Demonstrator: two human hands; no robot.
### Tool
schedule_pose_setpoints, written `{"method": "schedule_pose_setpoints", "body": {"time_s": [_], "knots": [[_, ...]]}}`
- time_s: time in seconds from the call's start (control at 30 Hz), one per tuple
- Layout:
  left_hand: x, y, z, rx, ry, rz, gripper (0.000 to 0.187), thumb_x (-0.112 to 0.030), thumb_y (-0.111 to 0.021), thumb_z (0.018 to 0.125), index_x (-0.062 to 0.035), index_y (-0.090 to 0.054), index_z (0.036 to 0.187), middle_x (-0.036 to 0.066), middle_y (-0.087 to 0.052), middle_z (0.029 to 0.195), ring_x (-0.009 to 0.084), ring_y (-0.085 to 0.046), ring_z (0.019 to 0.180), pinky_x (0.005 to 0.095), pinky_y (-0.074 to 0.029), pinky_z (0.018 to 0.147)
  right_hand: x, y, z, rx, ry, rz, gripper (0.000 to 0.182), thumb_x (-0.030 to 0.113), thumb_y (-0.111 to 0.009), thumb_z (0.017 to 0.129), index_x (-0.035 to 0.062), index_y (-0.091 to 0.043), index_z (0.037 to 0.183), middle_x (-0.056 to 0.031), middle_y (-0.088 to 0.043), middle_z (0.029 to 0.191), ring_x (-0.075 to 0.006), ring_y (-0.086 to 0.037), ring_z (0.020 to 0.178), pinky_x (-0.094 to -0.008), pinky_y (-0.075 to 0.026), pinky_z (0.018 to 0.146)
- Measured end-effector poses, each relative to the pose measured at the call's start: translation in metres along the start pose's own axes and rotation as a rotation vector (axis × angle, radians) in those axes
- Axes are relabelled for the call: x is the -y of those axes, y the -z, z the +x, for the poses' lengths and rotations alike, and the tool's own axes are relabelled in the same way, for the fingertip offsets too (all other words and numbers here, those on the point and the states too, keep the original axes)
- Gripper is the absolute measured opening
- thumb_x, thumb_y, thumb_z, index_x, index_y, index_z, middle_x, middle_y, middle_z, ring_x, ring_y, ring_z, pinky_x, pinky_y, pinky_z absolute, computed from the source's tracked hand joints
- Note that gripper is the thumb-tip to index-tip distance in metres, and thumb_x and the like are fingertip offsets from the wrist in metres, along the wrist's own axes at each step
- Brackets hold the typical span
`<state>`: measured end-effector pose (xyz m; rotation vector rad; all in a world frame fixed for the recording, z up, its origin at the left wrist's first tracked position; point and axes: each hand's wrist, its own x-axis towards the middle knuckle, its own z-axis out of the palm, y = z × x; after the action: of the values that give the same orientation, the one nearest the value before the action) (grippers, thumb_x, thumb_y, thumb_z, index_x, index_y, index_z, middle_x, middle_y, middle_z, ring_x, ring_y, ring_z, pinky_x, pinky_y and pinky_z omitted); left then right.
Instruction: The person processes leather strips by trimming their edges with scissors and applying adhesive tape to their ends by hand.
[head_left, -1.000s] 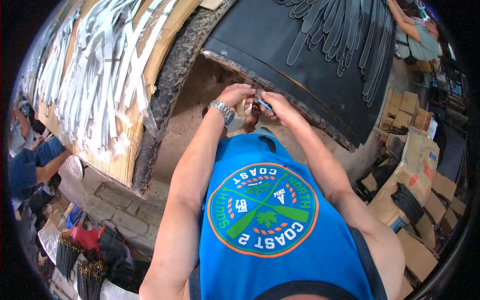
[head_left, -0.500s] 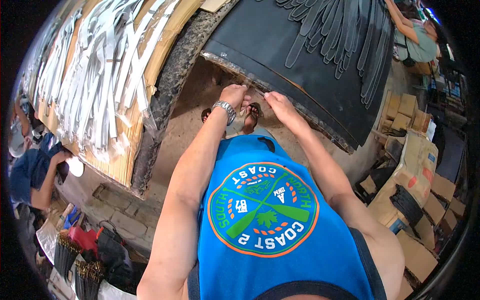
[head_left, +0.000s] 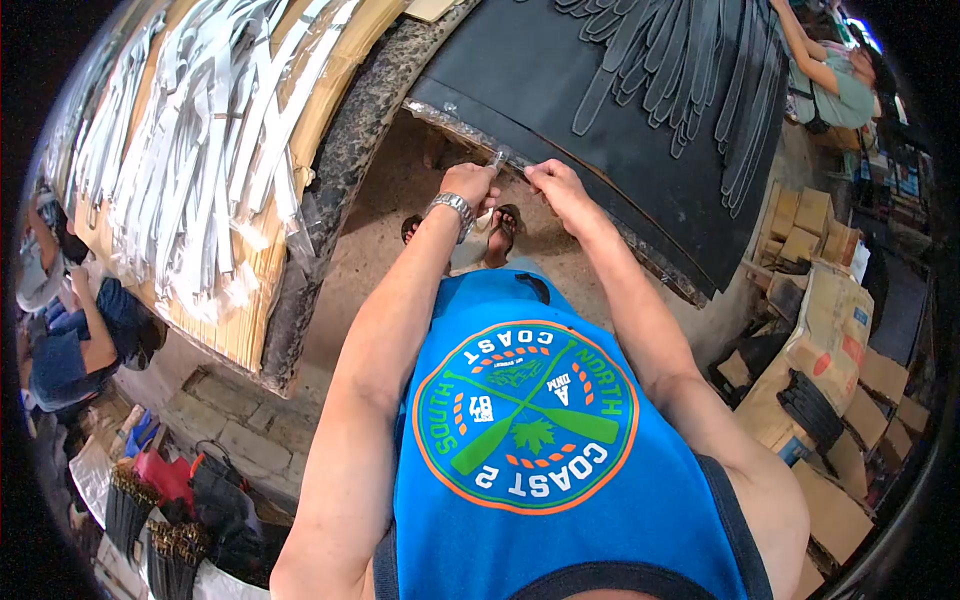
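Note:
My left hand (head_left: 469, 186), with a metal watch (head_left: 458, 212) on its wrist, is closed in a pinch. A small shiny piece (head_left: 500, 158) sticks up from its fingertips, too small to name. Just to the right, my right hand (head_left: 560, 190) is closed too, thumb and fingers pressed together; what it pinches, if anything, I cannot make out. Both hands are near the edge of the black-covered table (head_left: 480, 90), a small gap apart. Dark belt straps (head_left: 650, 70) with pale outlines lie fanned out on that table.
To the left, a cardboard-topped table (head_left: 290, 190) carries white straps (head_left: 200, 150) and clear plastic. Cardboard boxes (head_left: 820, 350) are stacked at right. One person (head_left: 835, 80) is at upper right, another (head_left: 85, 330) at far left. Bundles of black straps (head_left: 175, 550) stand at lower left.
My left hand has turned slightly, and the shiny piece now points up from its fingertips. My right hand has risen a little. The person at far left has shifted posture.

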<state>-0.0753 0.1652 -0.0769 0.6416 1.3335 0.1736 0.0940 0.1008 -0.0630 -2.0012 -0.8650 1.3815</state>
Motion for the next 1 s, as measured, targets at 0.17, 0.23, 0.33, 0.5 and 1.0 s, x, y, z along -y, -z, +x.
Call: {"method": "schedule_pose_setpoints", "body": {"time_s": [0.17, 0.23, 0.33, 0.5, 1.0], "knots": [[-0.001, 0.002, 0.001, 0.007, 0.015, 0.025, 0.017, -0.025, -0.061, 0.092, -0.0092, -0.055, 0.089, 0.004, -0.061, 0.07, 0.0116, -0.051, 0.048, 0.0303, -0.04, 0.04, 0.001, -0.002, 0.007, 0.052, -0.041, 0.058, 0.023, 0.03, -0.063, 0.091, 0.0071, -0.057, 0.09, 0.0006, -0.056, 0.071, -0.0062, -0.04, 0.051, -0.0252, -0.026, 0.041], [0.003, 0.002, 0.005, 0.016, 0.02, 0.019, 0.017, -0.025, -0.06, 0.093, -0.009, -0.056, 0.089, 0.004, -0.061, 0.07, 0.0117, -0.05, 0.047, 0.0302, -0.039, 0.04, 0.004, -0.003, 0.007, 0.041, -0.055, 0.041, 0.028, 0.03, -0.064, 0.09, 0.0024, -0.061, 0.092, -0.0034, -0.061, 0.076, -0.0123, -0.051, 0.065, -0.0291, -0.038, 0.058], [0.004, 0.003, 0.003, 0.021, 0.011, 0.01, 0.017, -0.025, -0.059, 0.093, -0.0089, -0.056, 0.089, 0.004, -0.06, 0.07, 0.0117, -0.05, 0.047, 0.0298, -0.038, 0.039, 0.009, -0.002, 0.005, 0.05, -0.072, 0.037, 0.031, 0.031, -0.064, 0.09, -0.0001, -0.062, 0.091, -0.0055, -0.063, 0.077, -0.0145, -0.055, 0.072, -0.0302, -0.044, 0.067], [0.005, 0.006, -0.007, 0.042, -0.043, 0.005, 0.019, -0.026, -0.059, 0.094, -0.0095, -0.056, 0.085, 0.004, -0.06, 0.069, 0.0113, -0.05, 0.046, 0.0292, -0.037, 0.039, 0.006, 0.009, -0.005, -0.04, 0.045, -0.062, 0.033, 0.037, -0.061, 0.09, 0.005, -0.058, 0.098, -0.0069, -0.06, 0.082, -0.0175, -0.052, 0.067, -0.0316, -0.04, 0.06], [0.008, 0.006, -0.002, 0.058, -0.045, -0.018, 0.018, -0.026, -0.059, 0.093, -0.0092, -0.056, 0.087, 0.004, -0.06, 0.07, 0.0112, -0.05, 0.047, 0.03, -0.038, 0.039, 0.057, -0.009, 0.029, -0.141, 0.266, -0.769, 0.055, 0.042, -0.071, 0.081, 0.0091, -0.045, 0.117, -0.0221, -0.068, 0.101, -0.0392, -0.066, 0.096, -0.0469, -0.049, 0.084]]}}
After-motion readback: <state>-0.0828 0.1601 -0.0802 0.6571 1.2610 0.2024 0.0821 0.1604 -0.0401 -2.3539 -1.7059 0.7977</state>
